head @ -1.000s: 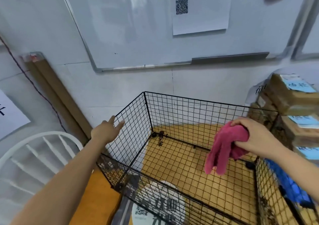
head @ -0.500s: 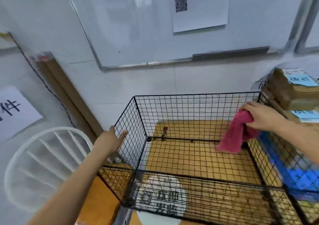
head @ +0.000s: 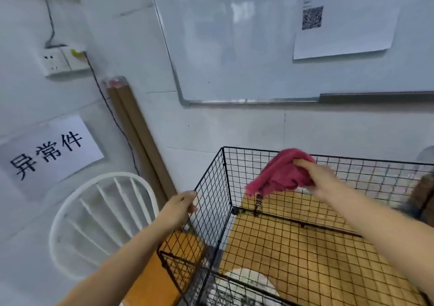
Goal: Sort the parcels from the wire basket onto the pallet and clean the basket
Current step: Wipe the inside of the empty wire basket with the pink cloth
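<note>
Cloth point(head: 279, 176) has shifted from the right side of the basket point(head: 212, 188) to its rear-left corner. Right hand point(head: 323, 180) clutches it, long axis sideways, tail drooping left. Left hand point(head: 179, 209) now grips the left wall.

— Where's the camera?
— On the person's head, wide-angle, a single view.
— Facing?
— Forward and down, close above the wire basket point(head: 211, 200), toward the wall point(head: 234, 127) and whiteboard point(head: 234, 47).
</note>
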